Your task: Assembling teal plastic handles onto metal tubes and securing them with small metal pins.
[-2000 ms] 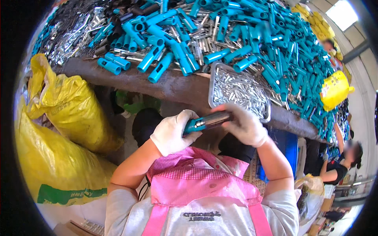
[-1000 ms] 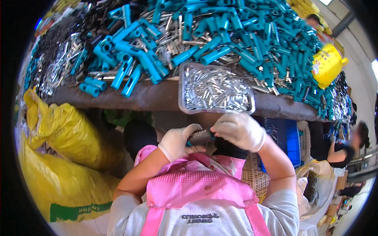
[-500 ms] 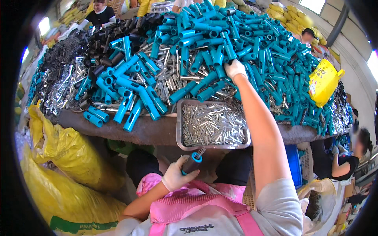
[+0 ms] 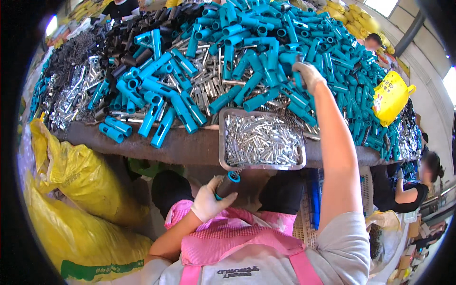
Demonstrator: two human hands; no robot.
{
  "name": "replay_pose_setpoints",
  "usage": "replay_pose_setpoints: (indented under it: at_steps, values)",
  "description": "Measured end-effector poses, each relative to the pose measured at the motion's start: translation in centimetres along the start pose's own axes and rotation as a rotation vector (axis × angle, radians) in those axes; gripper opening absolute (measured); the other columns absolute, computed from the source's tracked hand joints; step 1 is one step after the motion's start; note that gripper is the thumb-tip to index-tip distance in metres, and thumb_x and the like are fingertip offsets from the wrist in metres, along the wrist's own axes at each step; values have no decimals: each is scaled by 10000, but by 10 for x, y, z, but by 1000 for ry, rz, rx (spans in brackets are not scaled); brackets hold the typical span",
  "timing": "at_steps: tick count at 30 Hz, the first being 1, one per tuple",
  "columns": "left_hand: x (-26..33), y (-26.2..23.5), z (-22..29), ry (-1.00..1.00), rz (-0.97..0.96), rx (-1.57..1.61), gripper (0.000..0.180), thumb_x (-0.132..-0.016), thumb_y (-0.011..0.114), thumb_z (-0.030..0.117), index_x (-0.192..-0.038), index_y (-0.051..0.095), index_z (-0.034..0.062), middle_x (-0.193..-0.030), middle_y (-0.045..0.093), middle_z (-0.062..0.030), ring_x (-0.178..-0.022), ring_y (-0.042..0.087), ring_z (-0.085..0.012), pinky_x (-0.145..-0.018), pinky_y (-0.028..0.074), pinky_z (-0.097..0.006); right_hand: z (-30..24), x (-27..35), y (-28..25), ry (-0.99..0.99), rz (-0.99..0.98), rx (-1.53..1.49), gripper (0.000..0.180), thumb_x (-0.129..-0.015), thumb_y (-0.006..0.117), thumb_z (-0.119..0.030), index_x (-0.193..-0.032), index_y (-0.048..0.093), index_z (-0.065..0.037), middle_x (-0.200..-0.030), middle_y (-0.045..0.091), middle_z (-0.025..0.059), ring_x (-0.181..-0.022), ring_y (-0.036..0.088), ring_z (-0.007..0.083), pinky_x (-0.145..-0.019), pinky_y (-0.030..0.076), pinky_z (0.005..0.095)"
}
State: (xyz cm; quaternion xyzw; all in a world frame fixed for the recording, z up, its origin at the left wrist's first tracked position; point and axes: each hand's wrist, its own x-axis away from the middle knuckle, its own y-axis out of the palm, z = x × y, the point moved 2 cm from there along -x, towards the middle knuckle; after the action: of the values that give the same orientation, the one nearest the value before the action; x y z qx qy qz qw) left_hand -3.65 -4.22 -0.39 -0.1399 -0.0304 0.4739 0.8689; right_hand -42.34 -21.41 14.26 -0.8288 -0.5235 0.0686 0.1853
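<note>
In front of my lap, my left hand [image 4: 209, 202], in a white glove, is closed round a dark tube [image 4: 226, 185] with a teal ring at its upper end. A thin spring pokes out of that ring, close to the tray's front edge. My right arm reaches out over the heap, and my gloved right hand [image 4: 309, 77] has its fingers curled round a teal tube [image 4: 290, 58]; part of it is hidden by the fingers. Slotted teal tubes [image 4: 256, 92] lie piled about that hand. Below it stands a plastic tray [image 4: 221, 142] full of small silvery pins [image 4: 261, 142].
Black tubes [image 4: 137, 38] and shiny metal pieces [image 4: 76, 104] cover the heap's left side. A yellow scoop-like container [image 4: 392, 99] lies at the right. Yellow sacks [image 4: 90, 175] stand at my left. Other people sit round the table, one at the right [image 4: 408, 190].
My right hand has moved right and slightly nearer, with a teal tube now in its fingers. The left hand still grips the dark tube. The whole view has shifted a little.
</note>
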Motion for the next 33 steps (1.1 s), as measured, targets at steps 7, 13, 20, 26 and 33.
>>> replay_pose_setpoints:
  at_steps: [7, 13, 20, 26, 33]
  values:
    - [-1, -15, 2, 99, 37, -217, 361, -730, 725, 234, -1015, 575, 69, -834, 646, -162, -790, 649, -327, -694, 509, -365, 30, 205, 27, -189, -482, -4, 224, -775, 638, -191, -919, 580, -29, -720, 585, 30, -650, 550, 104, -598, 442, 262]
    - [8, -14, 11, 163, -130, -303, 355, -714, 742, 207, -990, 579, 55, -797, 645, -148, -741, 656, -315, -647, 512, -353, 60, 249, 39, -69, -767, 139, 288, -771, 682, -184, -990, 583, -23, -751, 611, 14, -669, 555, 84, -619, 457, 246]
    - [51, -7, -16, -133, -586, -17, 437, -737, 727, 282, -1087, 572, 72, -907, 653, -122, -810, 638, -225, -754, 490, -321, 61, 279, 58, -242, -1098, 470, 302, -737, 705, -222, -957, 574, -63, -712, 591, 72, -644, 555, 187, -633, 456, 330]
    - [77, 22, -53, -268, -917, 372, 443, -766, 702, 176, -1156, 548, 34, -1039, 627, -83, -967, 567, -157, -879, 443, -304, 89, 297, 94, -470, -1208, 520, 289, -657, 738, -168, -891, 602, -65, -792, 618, 110, -758, 610, 299, -677, 488, 364]
    - [75, 31, -72, -579, -1163, 618, 542, -744, 694, 103, -1238, 485, 24, -1105, 553, -11, -1026, 484, -115, -939, 376, -271, 65, 304, 110, -1708, -770, 867, 189, -599, 636, -206, -762, 562, -146, -779, 524, -3, -790, 548, 187, -875, 480, 389]
